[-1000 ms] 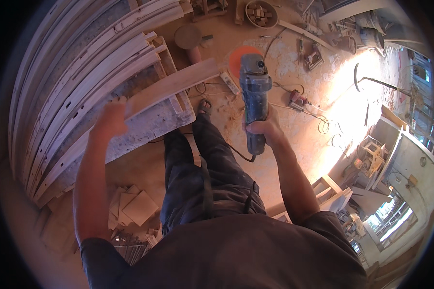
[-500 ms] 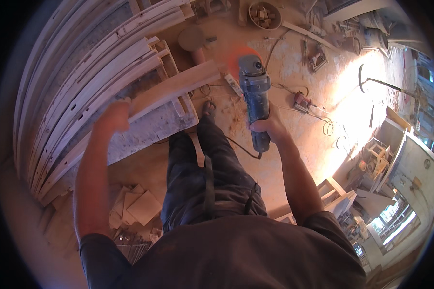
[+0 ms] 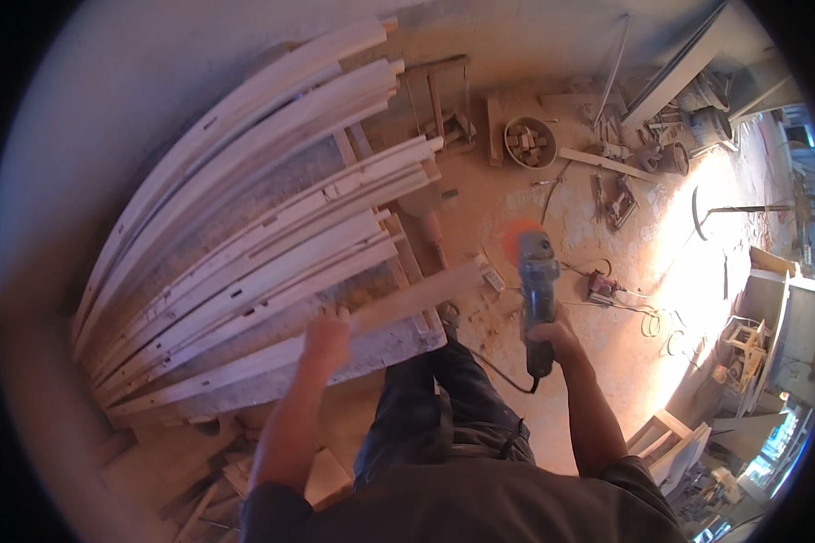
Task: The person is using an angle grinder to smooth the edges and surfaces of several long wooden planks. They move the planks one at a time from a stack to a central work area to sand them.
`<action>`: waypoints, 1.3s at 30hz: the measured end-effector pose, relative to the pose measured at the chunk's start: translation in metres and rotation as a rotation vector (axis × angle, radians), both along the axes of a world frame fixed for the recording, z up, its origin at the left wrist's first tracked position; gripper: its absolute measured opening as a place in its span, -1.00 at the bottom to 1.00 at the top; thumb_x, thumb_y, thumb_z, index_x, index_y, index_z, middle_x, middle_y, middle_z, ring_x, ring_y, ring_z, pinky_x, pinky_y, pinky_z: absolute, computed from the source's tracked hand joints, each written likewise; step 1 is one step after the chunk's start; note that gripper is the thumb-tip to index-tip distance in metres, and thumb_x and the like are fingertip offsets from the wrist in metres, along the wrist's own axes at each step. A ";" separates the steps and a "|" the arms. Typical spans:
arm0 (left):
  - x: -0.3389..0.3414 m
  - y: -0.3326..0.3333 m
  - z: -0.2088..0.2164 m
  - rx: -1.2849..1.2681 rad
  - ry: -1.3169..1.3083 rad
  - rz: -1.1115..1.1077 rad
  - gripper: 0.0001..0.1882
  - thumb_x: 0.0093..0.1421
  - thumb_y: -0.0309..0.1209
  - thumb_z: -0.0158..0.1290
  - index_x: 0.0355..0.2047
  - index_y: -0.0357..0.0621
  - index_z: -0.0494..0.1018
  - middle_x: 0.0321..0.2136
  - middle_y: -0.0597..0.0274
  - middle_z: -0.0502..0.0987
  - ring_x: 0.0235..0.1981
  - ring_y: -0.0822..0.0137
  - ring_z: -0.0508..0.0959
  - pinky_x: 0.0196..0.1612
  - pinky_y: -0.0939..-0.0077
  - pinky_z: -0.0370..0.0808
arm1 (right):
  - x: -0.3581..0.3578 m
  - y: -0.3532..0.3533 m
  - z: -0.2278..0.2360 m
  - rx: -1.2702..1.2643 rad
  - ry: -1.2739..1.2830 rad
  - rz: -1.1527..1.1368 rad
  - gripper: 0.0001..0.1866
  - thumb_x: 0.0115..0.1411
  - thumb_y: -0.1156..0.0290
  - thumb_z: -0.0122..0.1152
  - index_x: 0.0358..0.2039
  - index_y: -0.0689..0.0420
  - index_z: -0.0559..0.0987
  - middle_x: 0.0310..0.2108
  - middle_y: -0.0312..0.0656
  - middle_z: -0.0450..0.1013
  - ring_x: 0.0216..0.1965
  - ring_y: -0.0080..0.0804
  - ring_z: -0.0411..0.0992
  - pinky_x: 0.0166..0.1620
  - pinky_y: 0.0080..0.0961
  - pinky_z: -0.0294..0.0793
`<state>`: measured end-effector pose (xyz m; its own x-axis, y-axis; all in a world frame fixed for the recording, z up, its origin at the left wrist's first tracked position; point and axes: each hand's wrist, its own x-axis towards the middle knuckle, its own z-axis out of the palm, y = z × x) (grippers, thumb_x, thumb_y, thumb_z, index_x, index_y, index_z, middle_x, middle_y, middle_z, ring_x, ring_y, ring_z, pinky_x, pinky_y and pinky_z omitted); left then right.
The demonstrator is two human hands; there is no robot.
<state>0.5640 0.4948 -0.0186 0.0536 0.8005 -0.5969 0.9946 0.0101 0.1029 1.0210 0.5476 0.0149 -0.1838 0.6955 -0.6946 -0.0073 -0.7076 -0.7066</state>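
While the left hand point(image 3: 326, 333) presses closed fingers onto a long wooden strip point(image 3: 398, 308) lying across the workbench point(image 3: 398, 342) at frame centre, the right hand point(image 3: 552, 342) grips a blue angle grinder point(image 3: 536, 290), orange disc point(image 3: 519, 240) just beside the strip's end.

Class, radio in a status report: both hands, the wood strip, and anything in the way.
Left hand gripping wood strip on the workbench. Right hand holding angle grinder, orange disc off the wood. Stacked curved slats crowd the bench beside the strip.
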 end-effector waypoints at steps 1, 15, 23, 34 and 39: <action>-0.001 -0.007 0.010 0.041 -0.067 0.086 -0.42 -0.09 -0.44 0.37 0.00 -0.24 0.53 0.11 -0.08 0.51 0.11 -0.10 0.53 0.11 0.03 0.54 | 0.004 -0.006 0.003 -0.017 0.074 -0.044 -0.47 -0.29 0.45 0.33 -0.18 0.24 0.53 -0.42 -0.10 0.55 -0.45 -0.26 0.54 -0.31 -0.33 0.58; 0.011 0.419 0.099 1.192 -0.523 0.079 -0.66 0.21 -0.43 0.24 -0.02 -0.31 0.59 -0.01 -0.04 0.59 0.10 -0.14 0.48 0.17 0.10 0.43 | -0.019 0.025 0.005 -0.084 0.191 -0.488 -0.57 -0.28 0.36 0.27 -0.33 0.33 0.56 -0.48 -0.02 0.52 -0.48 -0.16 0.55 -0.35 -0.28 0.60; 0.021 0.504 0.092 0.852 -0.349 0.119 -0.79 0.24 -0.28 0.21 -0.23 -0.12 0.69 -0.04 0.13 0.65 0.03 -0.01 0.56 0.08 0.20 0.50 | 0.016 0.040 -0.002 -0.126 0.132 -0.629 -0.30 -0.26 0.35 0.26 0.00 0.22 0.38 -0.42 -0.05 0.49 -0.47 -0.13 0.55 -0.35 -0.23 0.62; 0.012 0.518 0.091 0.675 -0.606 0.303 -0.78 0.22 -0.29 0.21 -0.34 -0.20 0.70 -0.28 0.12 0.69 -0.28 0.16 0.68 -0.13 0.34 0.54 | 0.017 0.030 -0.012 -0.127 0.211 -0.798 -0.33 -0.16 0.37 0.30 0.04 0.20 0.39 -0.35 -0.07 0.49 -0.39 -0.15 0.56 -0.28 -0.21 0.65; 0.015 0.520 0.095 0.679 -0.639 0.293 -0.77 0.22 -0.31 0.21 -0.29 -0.23 0.70 -0.24 0.13 0.71 -0.29 0.27 0.68 -0.15 0.43 0.54 | 0.010 0.029 -0.010 -0.103 0.234 -0.806 -0.32 -0.18 0.38 0.29 0.06 0.20 0.39 -0.32 -0.05 0.50 -0.37 -0.13 0.56 -0.26 -0.20 0.63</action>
<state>0.5788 1.0146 0.0760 -0.0494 0.9964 0.0687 0.7172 -0.0125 0.6967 1.0307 0.5765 0.0046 0.1941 0.6112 -0.7673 -0.6756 -0.4838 -0.5563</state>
